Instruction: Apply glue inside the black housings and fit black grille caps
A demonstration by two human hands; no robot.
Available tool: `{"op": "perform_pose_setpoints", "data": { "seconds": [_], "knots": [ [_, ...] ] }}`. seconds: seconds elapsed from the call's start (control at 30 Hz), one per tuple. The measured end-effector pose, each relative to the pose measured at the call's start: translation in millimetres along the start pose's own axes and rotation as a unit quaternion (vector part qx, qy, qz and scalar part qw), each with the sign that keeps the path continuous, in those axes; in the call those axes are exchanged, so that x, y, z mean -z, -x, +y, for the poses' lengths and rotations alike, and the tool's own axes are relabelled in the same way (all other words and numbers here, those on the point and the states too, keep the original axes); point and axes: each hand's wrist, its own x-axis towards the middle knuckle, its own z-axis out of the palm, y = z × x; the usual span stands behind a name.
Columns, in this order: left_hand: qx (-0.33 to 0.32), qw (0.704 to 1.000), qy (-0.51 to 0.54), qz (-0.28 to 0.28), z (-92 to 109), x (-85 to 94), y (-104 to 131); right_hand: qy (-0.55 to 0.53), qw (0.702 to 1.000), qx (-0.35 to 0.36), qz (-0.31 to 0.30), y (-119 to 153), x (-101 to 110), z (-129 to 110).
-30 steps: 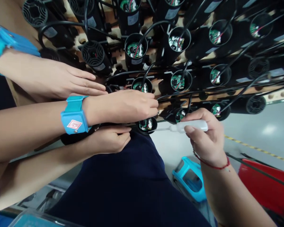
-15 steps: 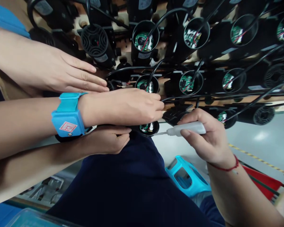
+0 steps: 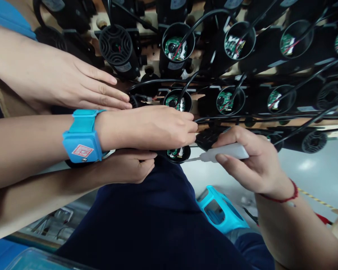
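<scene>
My left hand (image 3: 146,127), with a blue band (image 3: 83,148) on its wrist, reaches in from the left. Its fingers are curled beside an open black cylinder (image 3: 179,161); what they grip is hidden. Green circuit parts and white material show inside that cylinder. Between thumb and fingers, my right hand (image 3: 242,157) holds a pale squeeze bottle (image 3: 229,152), its thin nozzle pointing left to the cylinder's rim. Whether the tip touches is unclear.
A co-worker's flat hand (image 3: 64,80) lies above my left arm, and another curled hand (image 3: 129,167) beneath it. Rows of black housings (image 3: 115,45) with cables (image 3: 208,15) fill the top. A light blue plastic frame (image 3: 222,210) is lower right.
The view has shifted slightly, and the housings appear a little further right. My right hand and the bottle sit slightly further right. My left hand keeps its curled pose.
</scene>
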Motion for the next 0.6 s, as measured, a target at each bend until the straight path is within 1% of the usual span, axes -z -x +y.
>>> {"op": "perform_pose_setpoints", "data": {
  "seconds": [0.1,0.17,0.23,0.3,0.37,0.47,0.53,0.6],
  "knots": [
    [-0.025,0.999,-0.028,0.021,-1,-2.0,1,0.009,1.0,0.012,-0.002,-2,2,0],
    [-0.033,0.999,-0.038,0.02,-1,-1.8,1,0.016,1.0,0.018,-0.003,-2,4,0],
    [-0.025,0.999,-0.037,0.009,0,-0.5,1,0.022,1.0,0.019,-0.006,-3,4,0],
    [-0.002,1.0,-0.01,0.003,1,1.0,1,0.024,1.0,0.017,-0.01,-4,5,-1],
    [0.018,1.0,0.023,0.004,2,1.9,0,0.022,1.0,0.014,-0.015,-5,6,-2],
    [0.025,0.998,0.048,0.01,2,1.7,0,0.028,0.999,0.018,-0.021,-7,9,-5],
    [0.026,0.998,0.049,0.019,1,1.1,-1,0.036,0.999,0.024,-0.021,-8,11,-7],
    [0.016,1.0,0.018,0.01,0,1.0,-1,0.035,0.999,0.019,-0.012,-7,11,-6]
  ]
}}
